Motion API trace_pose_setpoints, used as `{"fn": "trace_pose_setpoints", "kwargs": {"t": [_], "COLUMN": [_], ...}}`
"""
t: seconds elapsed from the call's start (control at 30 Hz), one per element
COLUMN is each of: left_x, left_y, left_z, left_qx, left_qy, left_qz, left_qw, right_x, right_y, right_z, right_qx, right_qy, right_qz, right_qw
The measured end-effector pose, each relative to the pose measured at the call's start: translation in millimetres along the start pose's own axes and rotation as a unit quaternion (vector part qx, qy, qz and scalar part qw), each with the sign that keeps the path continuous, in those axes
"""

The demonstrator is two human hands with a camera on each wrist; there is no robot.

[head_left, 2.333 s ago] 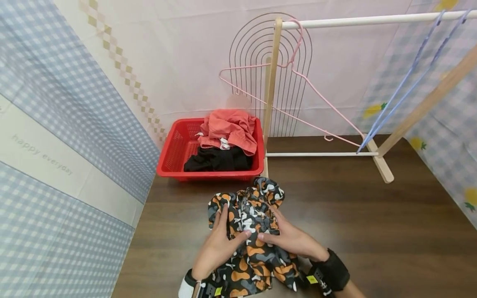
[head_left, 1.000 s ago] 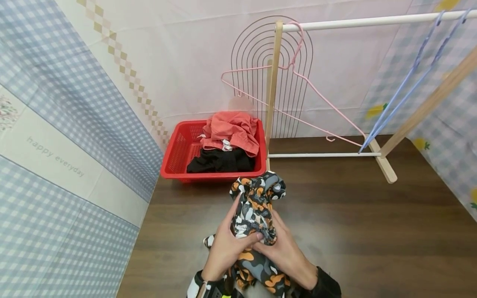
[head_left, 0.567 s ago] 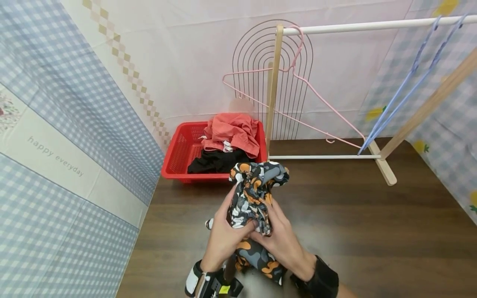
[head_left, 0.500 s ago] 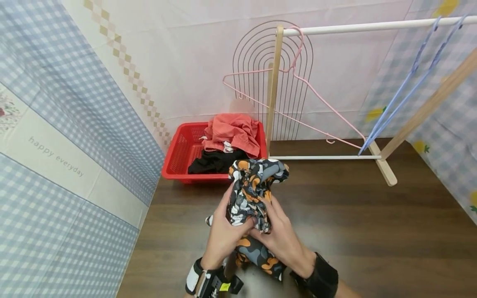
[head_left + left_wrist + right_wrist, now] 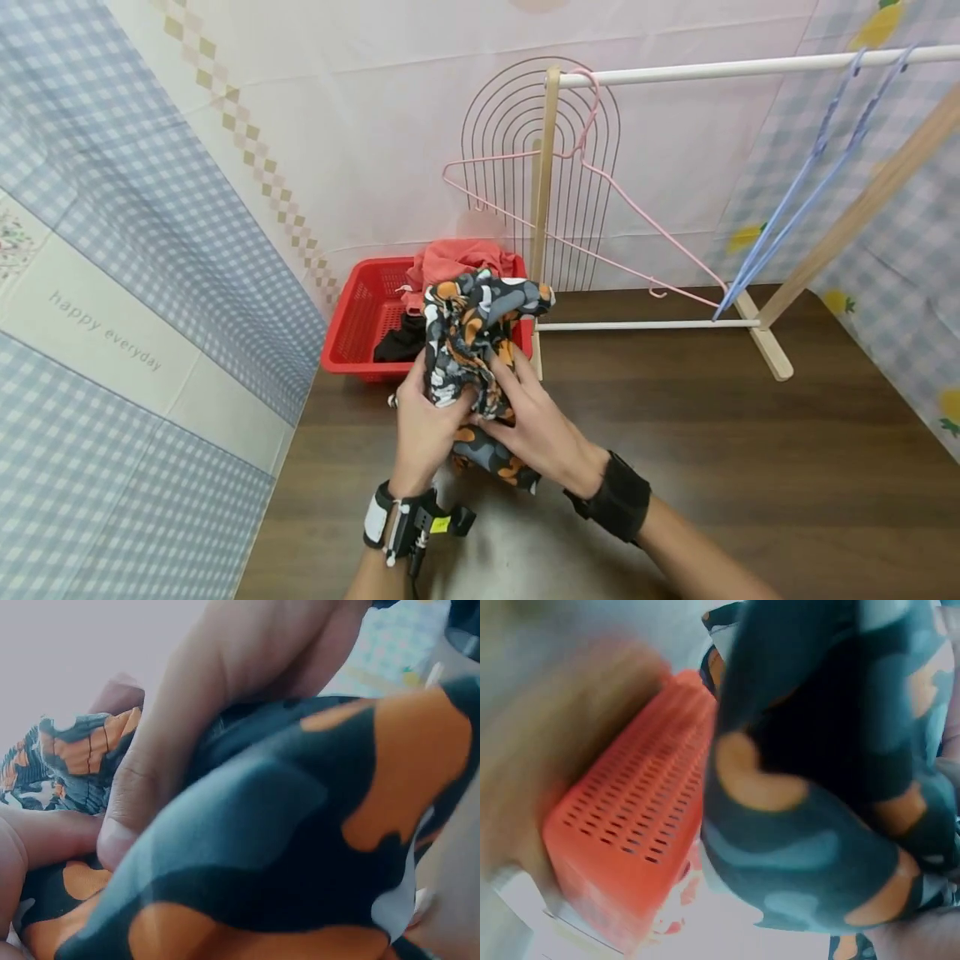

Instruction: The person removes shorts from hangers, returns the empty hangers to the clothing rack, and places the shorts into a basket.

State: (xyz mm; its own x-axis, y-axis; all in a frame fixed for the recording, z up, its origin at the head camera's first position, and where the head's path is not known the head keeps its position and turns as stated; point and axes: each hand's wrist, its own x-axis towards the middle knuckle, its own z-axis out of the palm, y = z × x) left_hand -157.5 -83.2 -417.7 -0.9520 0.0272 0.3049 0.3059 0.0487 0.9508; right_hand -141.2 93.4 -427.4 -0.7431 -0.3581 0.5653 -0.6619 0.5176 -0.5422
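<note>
A crumpled camouflage-print garment [image 5: 491, 312] in black, grey, orange and white is bunched between both hands, over the front of the red basket [image 5: 348, 333]. My left hand [image 5: 422, 429] grips its left side, thumb pressed into the folds. On the right, my right hand [image 5: 546, 429] grips the other side with its thumb close to the left one. A gathered elastic edge [image 5: 82, 746] shows in the left wrist view. Hanging cloth [image 5: 802, 832] fills much of the right wrist view and hides most of the right hand. Fingers under the cloth are hidden.
Coral cloth [image 5: 450, 260] and black cloth [image 5: 401, 340] lie in the basket, partly covered by the garment. Beside it stands a rack with a white rail [image 5: 697, 71], a pink hanger [image 5: 637, 204] and blue hangers [image 5: 795, 192]. A wire arch [image 5: 487, 108] leans behind.
Both hands first gather the spread garment into a narrow bunch, then lift it up and forward. It now overlaps the basket and hides part of the cloth inside.
</note>
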Motion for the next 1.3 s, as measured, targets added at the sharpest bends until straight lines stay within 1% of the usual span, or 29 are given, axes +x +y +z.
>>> {"fn": "trace_pose_setpoints", "kwargs": {"t": [0.07,0.17,0.27,0.37,0.5,0.6,0.7,0.77,0.9,0.97,1.03,1.13,1.23,1.3], "left_x": [8.0,21.3,35.2,47.8,64.8,78.6,92.8,101.5,116.4,124.2,131.3,140.6,147.3,151.5], "left_y": [1.8,4.3,5.2,3.0,-3.5,-8.1,-12.0,-14.6,-20.6,-25.5,-29.5,-39.4,-49.5,-55.3], "left_z": [-3.4,-8.0,-13.2,-18.9,-25.8,-30.4,-34.8,-37.8,-43.6,-46.3,-48.2,-51.7,-56.3,-58.5], "left_qx": [0.001,0.007,0.007,0.002,-0.003,-0.008,-0.021,-0.029,-0.027,-0.027,-0.018,-0.004,0.026,0.055], "left_qy": [0.016,0.037,0.059,0.082,0.112,0.129,0.14,0.15,0.169,0.173,0.179,0.185,0.195,0.201], "left_qz": [0.015,0.039,0.059,0.079,0.104,0.115,0.12,0.117,0.109,0.111,0.114,0.115,0.108,0.101], "left_qw": [0.9998,0.9985,0.9964,0.9934,0.9883,0.9849,0.9826,0.9814,0.9793,0.9782,0.9771,0.976,0.9745,0.9728], "right_x": [10.9,26.4,42.2,58.9,78.5,91.9,105.3,114.0,129.4,135.4,140.2,145.2,148.7,151.0], "right_y": [2.6,5.7,7.3,9.4,15.7,22.5,29.1,32.6,39.2,43.0,47.0,53.3,58.6,61.5], "right_z": [0.4,1.5,2.6,5.8,12.9,19.8,27.8,33.8,46.9,53.6,60.5,71.1,81.5,86.9], "right_qx": [-0.005,-0.018,-0.036,-0.048,-0.068,-0.085,-0.103,-0.118,-0.156,-0.173,-0.185,-0.198,-0.216,-0.226], "right_qy": [-0.007,-0.018,-0.036,-0.058,-0.082,-0.09,-0.09,-0.091,-0.089,-0.085,-0.079,-0.08,-0.099,-0.113], "right_qz": [-0.023,-0.045,-0.054,-0.055,-0.061,-0.07,-0.072,-0.071,-0.071,-0.07,-0.065,-0.056,-0.04,-0.028], "right_qw": [0.9997,0.9987,0.9973,0.9956,0.9924,0.9898,0.9879,0.9863,0.9811,0.9788,0.9773,0.9754,0.9706,0.9671]}}
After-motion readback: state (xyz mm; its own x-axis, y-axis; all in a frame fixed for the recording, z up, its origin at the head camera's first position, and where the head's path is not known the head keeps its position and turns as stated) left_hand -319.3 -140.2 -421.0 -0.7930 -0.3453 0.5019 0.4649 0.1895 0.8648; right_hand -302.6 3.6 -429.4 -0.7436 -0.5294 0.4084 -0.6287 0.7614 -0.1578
